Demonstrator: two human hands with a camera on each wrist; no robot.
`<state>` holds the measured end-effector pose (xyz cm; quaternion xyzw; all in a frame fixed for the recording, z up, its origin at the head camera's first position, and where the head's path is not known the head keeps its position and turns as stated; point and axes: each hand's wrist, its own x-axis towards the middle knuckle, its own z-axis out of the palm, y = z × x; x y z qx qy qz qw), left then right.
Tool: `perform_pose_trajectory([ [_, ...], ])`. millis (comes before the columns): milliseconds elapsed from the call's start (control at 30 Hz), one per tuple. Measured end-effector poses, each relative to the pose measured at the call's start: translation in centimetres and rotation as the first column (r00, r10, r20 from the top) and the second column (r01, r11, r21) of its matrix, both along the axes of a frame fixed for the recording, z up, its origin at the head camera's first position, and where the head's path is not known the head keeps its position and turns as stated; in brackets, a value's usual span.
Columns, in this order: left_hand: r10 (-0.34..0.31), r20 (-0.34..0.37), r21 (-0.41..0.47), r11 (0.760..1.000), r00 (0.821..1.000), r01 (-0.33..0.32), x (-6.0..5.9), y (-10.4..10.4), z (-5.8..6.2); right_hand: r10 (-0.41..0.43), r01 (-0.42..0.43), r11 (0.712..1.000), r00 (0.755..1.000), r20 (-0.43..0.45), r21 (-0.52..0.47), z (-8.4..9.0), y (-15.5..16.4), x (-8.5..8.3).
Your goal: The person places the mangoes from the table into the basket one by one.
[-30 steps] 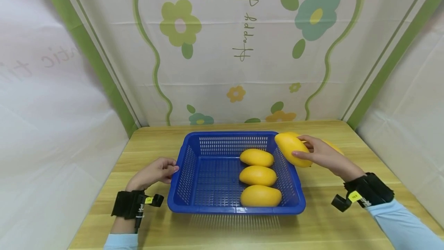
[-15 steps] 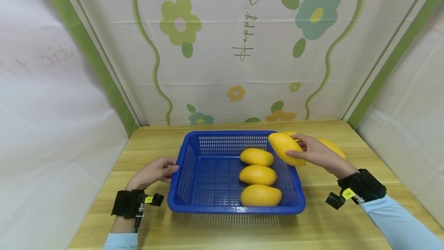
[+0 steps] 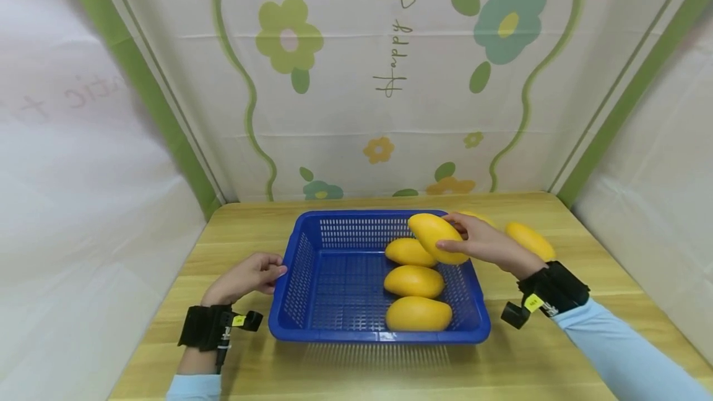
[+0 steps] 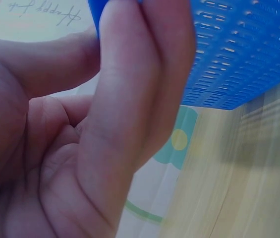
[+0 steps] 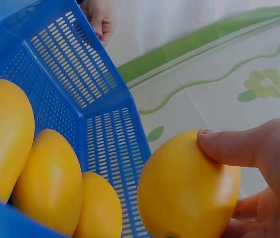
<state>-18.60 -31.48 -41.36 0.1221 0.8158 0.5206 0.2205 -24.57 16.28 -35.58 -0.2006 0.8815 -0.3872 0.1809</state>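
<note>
A yellow mango (image 3: pixel 436 238) is held in my right hand (image 3: pixel 487 241), thumb on the near side and fingers behind, above the right part of a blue plastic basket (image 3: pixel 381 336). Three more mangoes lie in a column along the basket's right side: a far one (image 3: pixel 408 252), a middle one (image 3: pixel 414 281) and a near one (image 3: pixel 419 314). My left hand (image 3: pixel 250 277) pinches the basket's left rim between thumb and fingers. In the left wrist view those fingers (image 4: pixel 125 94) are curled up against the blue rim.
On the wooden table (image 3: pixel 234 228), right of the basket, lies a mango (image 3: pixel 530 240). Another mango (image 3: pixel 478 218) shows partly behind my right hand. A flower-printed cloth (image 3: pixel 334 110) hangs behind the table, with white cloth on both sides.
My right hand has moved left with its mango, from over the basket's right rim to above its inside. The mangoes on the table are less covered. My left hand stays at the rim.
</note>
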Motion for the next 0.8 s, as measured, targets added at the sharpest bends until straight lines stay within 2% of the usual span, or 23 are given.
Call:
perform_pose_trajectory([
  [600,0.005,0.008,0.002,1.000,1.000,-0.005,0.1,0.1,0.1,0.052,-0.052,0.998,0.998,-0.021,-0.023,-0.1,-2.0,0.1],
  [800,0.008,0.007,-0.001,1.000,1.000,-0.008,0.1,0.1,0.1,0.042,-0.042,0.999,0.999,-0.006,-0.029,-0.1,-2.6,0.2],
])
